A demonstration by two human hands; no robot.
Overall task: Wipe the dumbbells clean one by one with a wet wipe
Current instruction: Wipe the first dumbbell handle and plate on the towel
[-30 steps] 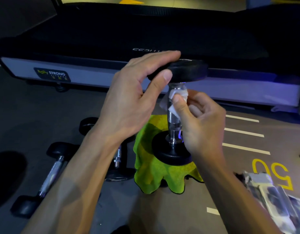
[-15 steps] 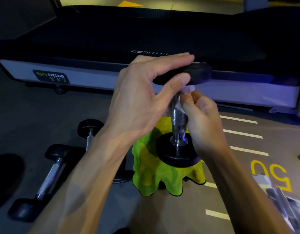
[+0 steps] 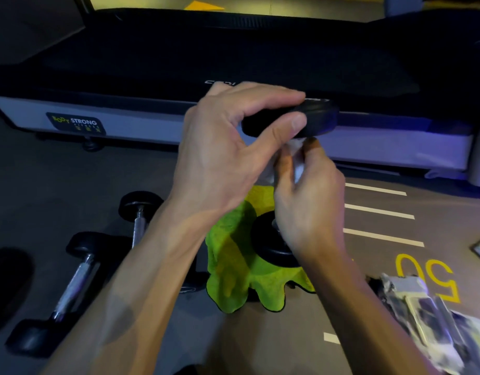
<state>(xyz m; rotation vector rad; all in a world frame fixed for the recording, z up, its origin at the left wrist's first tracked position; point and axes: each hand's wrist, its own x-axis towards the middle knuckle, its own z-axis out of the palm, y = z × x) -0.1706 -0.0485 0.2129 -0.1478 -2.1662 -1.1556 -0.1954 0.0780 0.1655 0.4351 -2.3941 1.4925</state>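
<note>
In the centre of the frame I hold a black round-headed dumbbell with a metal handle [image 3: 318, 119] standing upright, its lower head resting on a bright green microfibre cloth [image 3: 234, 262] that lies on the grey floor. My left hand [image 3: 228, 147] grips the upper head, with the fingers curled over its top and the thumb pressing on its near edge. My right hand [image 3: 306, 201] is closed around the handle just below that head, and it pinches a white wet wipe [image 3: 297, 155] against the metal; most of the handle is hidden behind my fingers. In the lower left, two other black dumbbells with metal handles [image 3: 74, 282] lie on the floor, just beside the cloth. A silver crinkled packet [image 3: 433, 315] lies in the lower right, near yellow painted numbers [image 3: 428, 274]. A dark treadmill with a grey side rail [image 3: 141, 123] crosses the upper part of the frame.
</note>
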